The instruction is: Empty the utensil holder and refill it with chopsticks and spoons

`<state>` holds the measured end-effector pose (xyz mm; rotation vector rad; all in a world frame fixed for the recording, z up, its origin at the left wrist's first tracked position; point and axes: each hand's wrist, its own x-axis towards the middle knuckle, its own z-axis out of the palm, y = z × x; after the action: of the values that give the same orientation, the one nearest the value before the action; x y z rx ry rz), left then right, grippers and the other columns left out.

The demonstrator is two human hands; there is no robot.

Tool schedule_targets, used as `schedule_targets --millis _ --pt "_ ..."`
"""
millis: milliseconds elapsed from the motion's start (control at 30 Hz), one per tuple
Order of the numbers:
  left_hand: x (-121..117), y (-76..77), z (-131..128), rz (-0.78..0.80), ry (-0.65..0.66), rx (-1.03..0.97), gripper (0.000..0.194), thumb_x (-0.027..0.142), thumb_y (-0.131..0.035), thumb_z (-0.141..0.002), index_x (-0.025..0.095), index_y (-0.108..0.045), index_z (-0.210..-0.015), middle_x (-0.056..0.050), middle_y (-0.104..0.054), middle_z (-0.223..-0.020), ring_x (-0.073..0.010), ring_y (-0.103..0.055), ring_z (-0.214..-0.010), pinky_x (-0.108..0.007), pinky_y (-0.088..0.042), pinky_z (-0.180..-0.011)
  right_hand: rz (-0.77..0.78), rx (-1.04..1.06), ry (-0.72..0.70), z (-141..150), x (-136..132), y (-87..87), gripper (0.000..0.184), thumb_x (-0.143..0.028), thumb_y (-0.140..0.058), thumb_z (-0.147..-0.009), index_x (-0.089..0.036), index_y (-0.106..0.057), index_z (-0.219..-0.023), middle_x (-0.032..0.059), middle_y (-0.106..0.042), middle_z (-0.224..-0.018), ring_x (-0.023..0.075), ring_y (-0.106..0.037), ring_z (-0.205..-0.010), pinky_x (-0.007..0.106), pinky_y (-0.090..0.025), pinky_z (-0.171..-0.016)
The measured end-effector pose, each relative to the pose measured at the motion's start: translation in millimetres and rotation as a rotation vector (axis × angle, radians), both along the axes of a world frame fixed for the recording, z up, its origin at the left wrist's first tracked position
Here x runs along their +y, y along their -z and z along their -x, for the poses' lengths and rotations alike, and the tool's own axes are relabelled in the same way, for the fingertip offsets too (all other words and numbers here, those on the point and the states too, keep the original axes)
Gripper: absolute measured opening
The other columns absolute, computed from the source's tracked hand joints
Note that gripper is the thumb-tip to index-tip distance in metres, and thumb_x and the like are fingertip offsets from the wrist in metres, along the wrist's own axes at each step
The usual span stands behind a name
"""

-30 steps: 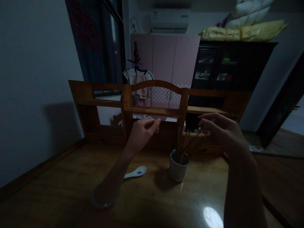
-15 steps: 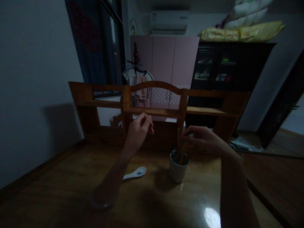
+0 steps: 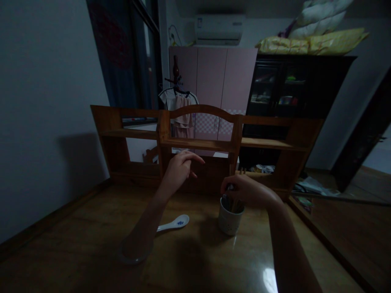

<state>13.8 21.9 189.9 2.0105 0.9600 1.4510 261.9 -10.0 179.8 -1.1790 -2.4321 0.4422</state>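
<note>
A pale cup [image 3: 229, 221] with small dark marks stands upright on the table and holds several chopsticks [image 3: 236, 203] and dark, shiny utensils. My right hand [image 3: 244, 190] is over its mouth, fingers bent down and closed around the utensil tops. Something shiny shows between those fingers, too dark to name. My left hand [image 3: 180, 169] hovers left of the cup, holding nothing, its index finger stretched out and apart from the thumb. Below it on the table lies a white spoon [image 3: 180, 221] with a blue pattern, its handle end hidden behind my left forearm.
A wooden shelf unit [image 3: 198, 143] runs along the table's far edge, behind both hands. The wall [image 3: 45, 162] borders the table [image 3: 171, 260] on the left. Beyond the shelf are a pink wardrobe [image 3: 210, 77] and a dark cabinet [image 3: 317, 85].
My right hand has moved left and lower over the cup, from the chopsticks towards the shiny utensils. My left hand's fingers have spread from a curled pose.
</note>
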Motion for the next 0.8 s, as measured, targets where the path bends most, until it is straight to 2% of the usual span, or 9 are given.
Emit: schedule_targets --millis 100,233,333,400,467,567,633,733,800 --pt "-0.1 -1.7 -0.4 -0.009 -0.032 0.033 0.035 0.01 -0.038 -0.078 0.017 -0.071 -0.088 -0.005 -0.057 -0.112 -0.0008 -0.05 -0.046 -0.018 -0.054 -0.051 0.045 -0.037 -0.044 2.9 -0.1 0.3 0.019 -0.009 -0.059 -0.08 -0.019 -0.071 -0.09 -0.0006 -0.068 -0.082 0.015 -0.063 -0.075 0.02 -0.044 -0.064" --pt "5.4 -0.9 -1.9 -0.016 -0.055 0.085 0.03 0.012 -0.041 -0.078 0.016 -0.069 -0.087 -0.006 -0.057 -0.108 -0.0044 -0.057 -0.054 -0.018 -0.052 -0.054 0.1 -0.071 -0.076 6.5 -1.0 -0.4 0.019 -0.011 -0.061 -0.08 -0.021 -0.071 -0.093 -0.0001 -0.069 -0.086 0.016 -0.063 -0.078 0.021 -0.045 -0.064" --pt "15.5 8.0 -0.2 0.04 -0.065 0.151 0.027 0.016 -0.043 -0.08 0.016 -0.068 -0.092 -0.006 -0.061 -0.099 -0.0084 -0.06 -0.061 -0.019 -0.05 -0.055 0.138 -0.083 -0.105 8.2 -2.3 -1.1 0.019 -0.014 -0.065 -0.08 -0.021 -0.072 -0.096 -0.0004 -0.069 -0.088 0.0165 -0.064 -0.079 0.021 -0.045 -0.064" --pt "24.9 19.0 3.4 0.089 -0.03 0.282 0.025 0.022 -0.047 -0.081 0.017 -0.068 -0.094 -0.005 -0.065 -0.09 -0.0116 -0.062 -0.065 -0.02 -0.049 -0.057 0.163 -0.092 -0.111 8.6 -3.3 -1.6 0.019 -0.018 -0.068 -0.079 -0.022 -0.072 -0.098 -0.0006 -0.069 -0.088 0.017 -0.064 -0.078 0.021 -0.045 -0.064" --pt "36.1 33.7 7.4 0.173 0.081 0.51 0.022 0.029 -0.055 -0.079 0.018 -0.069 -0.091 -0.004 -0.067 -0.081 -0.0152 -0.063 -0.068 -0.021 -0.046 -0.057 0.181 -0.089 -0.11 8.5 -4.3 -2.3 0.022 -0.021 -0.07 -0.08 -0.023 -0.071 -0.102 -0.0005 -0.07 -0.089 0.0175 -0.065 -0.079 0.022 -0.046 -0.065" --pt "55.8 60.8 8.8 0.366 0.277 0.941 0.025 0.035 -0.075 -0.062 0.019 -0.072 -0.08 -0.004 -0.069 -0.077 -0.0201 -0.063 -0.07 -0.024 -0.044 -0.057 0.181 -0.083 -0.083 7.8 -5.6 -3.6 0.026 -0.027 -0.072 -0.081 -0.022 -0.07 -0.107 0.0006 -0.07 -0.089 0.0176 -0.065 -0.079 0.022 -0.046 -0.064" --pt "68.8 80.1 4.3 0.535 0.311 1.151 0.026 0.031 -0.082 -0.049 0.019 -0.072 -0.069 -0.005 -0.069 -0.071 -0.0216 -0.061 -0.065 -0.027 -0.045 -0.057 0.171 -0.081 -0.057 6.7 -6.4 -4.4 0.029 -0.03 -0.074 -0.081 -0.022 -0.069 -0.109 0.0008 -0.069 -0.087 0.017 -0.064 -0.076 0.021 -0.046 -0.06" --pt "82.0 106.3 -7.2 0.643 0.285 1.224 0.025 0.02 -0.085 -0.035 0.015 -0.065 -0.049 -0.007 -0.063 -0.055 -0.0235 -0.057 -0.051 -0.035 -0.046 -0.054 0.18 -0.043 -0.034 3.9 -7.6 -5.4 0.034 -0.036 -0.075 -0.082 -0.022 -0.067 -0.112 0.0012 -0.069 -0.086 0.0171 -0.064 -0.075 0.021 -0.046 -0.058" --pt "83.9 119.7 -14.0 0.628 0.266 1.177 0.027 0.015 -0.085 -0.029 0.015 -0.06 -0.041 -0.007 -0.059 -0.048 -0.0238 -0.055 -0.046 -0.038 -0.047 -0.051 0.227 0.012 -0.035 0.5 -8.6 -6.5 0.034 -0.039 -0.071 -0.086 -0.021 -0.065 -0.113 0.0021 -0.069 -0.088 0.0177 -0.065 -0.077 0.021 -0.048 -0.06"
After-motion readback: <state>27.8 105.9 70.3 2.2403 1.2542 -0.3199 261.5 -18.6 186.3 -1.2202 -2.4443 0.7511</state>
